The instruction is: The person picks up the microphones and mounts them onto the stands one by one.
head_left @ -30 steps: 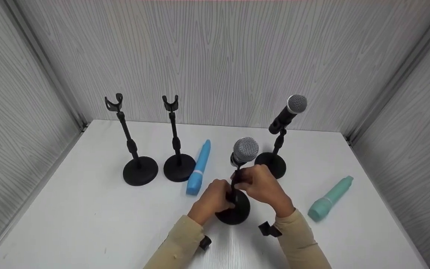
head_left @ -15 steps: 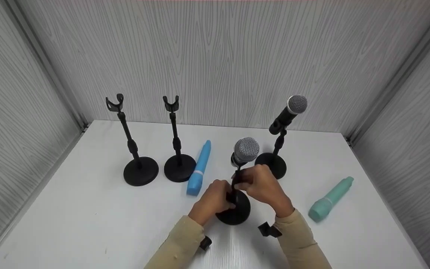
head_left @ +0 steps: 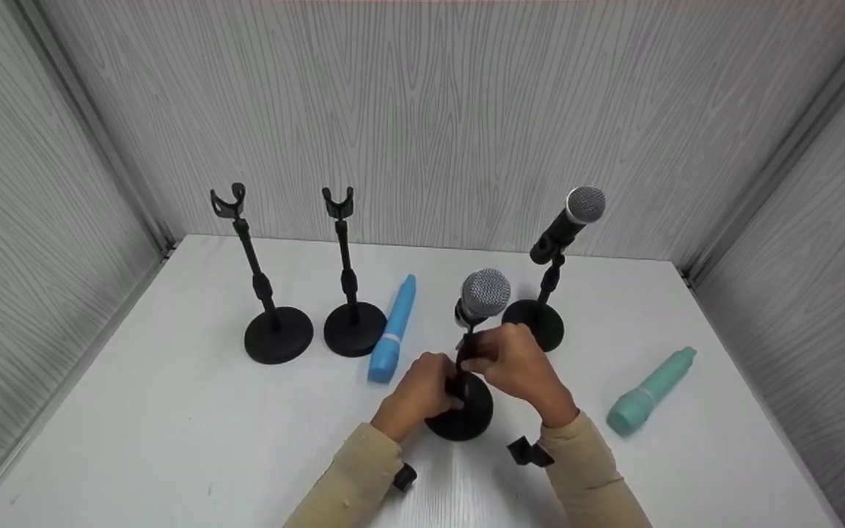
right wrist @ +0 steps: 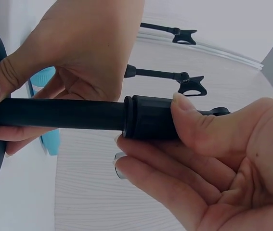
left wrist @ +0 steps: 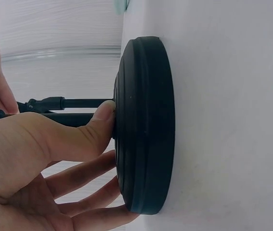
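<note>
Black stand (head_left: pixel 477 414) holds a mic (head_left: pixel 485 293). Left hand (head_left: pixel 419 389) clamps its fingers on the pole (right wrist: pixel 64 114), down low; right hand (head_left: pixel 516 363) pinches the thick collar (right wrist: pixel 151 118) above.

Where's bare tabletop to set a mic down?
Free: the front-left white tabletop, between the leftmost stand and left sleeve; also between the rear-right stand and teal microphone. Crowded: around the held stand, hemmed by the left hand, right hand and blue microphone.
</note>
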Action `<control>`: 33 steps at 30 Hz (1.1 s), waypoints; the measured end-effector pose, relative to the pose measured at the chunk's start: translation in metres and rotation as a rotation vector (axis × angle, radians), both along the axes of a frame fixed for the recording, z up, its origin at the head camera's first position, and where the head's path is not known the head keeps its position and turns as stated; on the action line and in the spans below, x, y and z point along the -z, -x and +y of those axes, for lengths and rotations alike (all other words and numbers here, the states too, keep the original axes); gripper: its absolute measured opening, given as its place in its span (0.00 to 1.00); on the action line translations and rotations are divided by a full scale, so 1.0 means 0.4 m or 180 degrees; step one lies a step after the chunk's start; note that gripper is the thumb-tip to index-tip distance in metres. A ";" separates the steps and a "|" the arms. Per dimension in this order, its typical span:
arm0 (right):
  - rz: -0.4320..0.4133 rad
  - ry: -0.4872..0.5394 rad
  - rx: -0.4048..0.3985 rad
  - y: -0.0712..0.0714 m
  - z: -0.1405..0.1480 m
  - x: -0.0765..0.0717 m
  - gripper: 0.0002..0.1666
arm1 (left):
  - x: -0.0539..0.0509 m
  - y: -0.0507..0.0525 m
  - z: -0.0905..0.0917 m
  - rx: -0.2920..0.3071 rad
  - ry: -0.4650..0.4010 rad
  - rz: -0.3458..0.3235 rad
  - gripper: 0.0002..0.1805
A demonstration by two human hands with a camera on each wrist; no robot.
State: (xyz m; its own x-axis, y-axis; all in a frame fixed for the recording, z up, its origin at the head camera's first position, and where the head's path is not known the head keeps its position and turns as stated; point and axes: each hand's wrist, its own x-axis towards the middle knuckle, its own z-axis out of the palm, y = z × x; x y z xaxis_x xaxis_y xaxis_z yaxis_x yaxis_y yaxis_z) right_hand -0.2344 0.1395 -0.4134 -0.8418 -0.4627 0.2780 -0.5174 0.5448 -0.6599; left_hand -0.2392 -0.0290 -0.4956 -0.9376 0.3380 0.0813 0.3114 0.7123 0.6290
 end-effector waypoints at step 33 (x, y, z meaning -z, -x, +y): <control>-0.0475 -0.0656 -0.0189 -0.004 0.033 0.016 0.22 | -0.016 0.009 -0.019 0.0267 0.0082 -0.0191 0.22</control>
